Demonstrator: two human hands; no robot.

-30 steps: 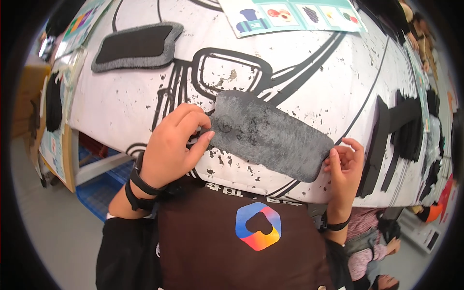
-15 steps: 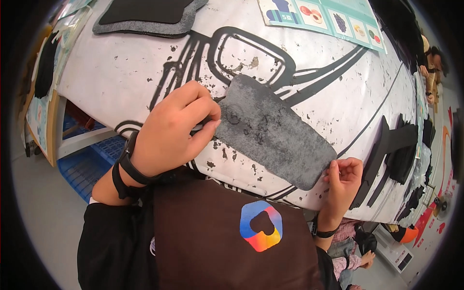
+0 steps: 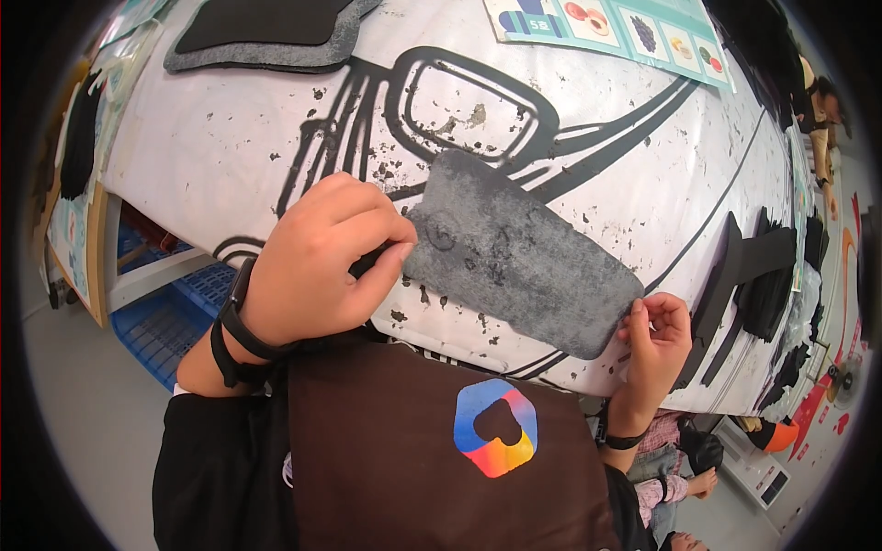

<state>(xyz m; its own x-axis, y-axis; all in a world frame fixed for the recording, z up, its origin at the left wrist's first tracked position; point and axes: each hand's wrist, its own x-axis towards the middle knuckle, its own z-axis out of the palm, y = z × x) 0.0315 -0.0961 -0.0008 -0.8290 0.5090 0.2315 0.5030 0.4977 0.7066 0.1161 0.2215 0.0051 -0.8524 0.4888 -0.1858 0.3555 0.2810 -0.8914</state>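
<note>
A flat grey mottled fabric piece [image 3: 528, 262], a long panel with rounded corners and faint handwritten marks, slants across the white table in front of me. My left hand [image 3: 331, 253] is closed in a pinch at the panel's left edge; the thumb and bent fingers hide the exact grip. At the opposite end, my right hand [image 3: 657, 344] pinches the right edge between thumb and index finger, the other fingers curled. Dark wristbands sit on both wrists.
The white table sheet [image 3: 220, 129] has thick black drawn lines and flaked spots. Black and grey panels [image 3: 266, 37] are stacked at far left, a picture chart [image 3: 616, 37] lies at the back, and black strips [image 3: 749, 285] lie on the right. A blue crate [image 3: 152, 326] stands below the left edge.
The panel's left part shows more of its marks, lying flatter and slightly lower at its left end. My left hand has shifted slightly down; my right hand has barely moved.
</note>
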